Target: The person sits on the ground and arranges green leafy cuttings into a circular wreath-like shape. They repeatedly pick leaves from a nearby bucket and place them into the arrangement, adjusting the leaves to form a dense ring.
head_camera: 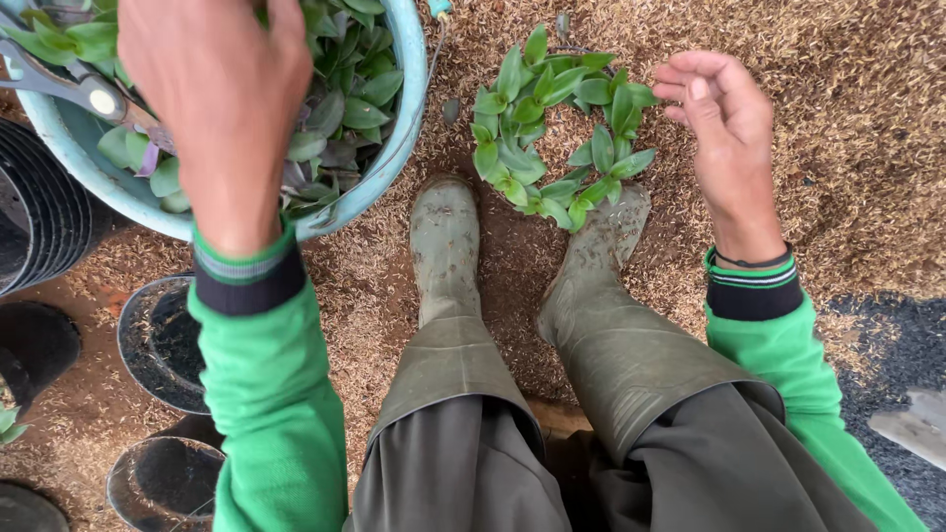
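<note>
Head camera looks straight down, close over the husk-strewn ground.

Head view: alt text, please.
Left hand reaches into a light blue bucket of leafy cuttings; right hand touches a ring of planted cuttings above green rubber boots. Scissors lie in the bucket.

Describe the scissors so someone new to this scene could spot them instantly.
Find the pale blue tub of leafy cuttings at top left. The scissors lie on its left edge, beside the left hand. They are the only metal thing among the leaves.
</note>
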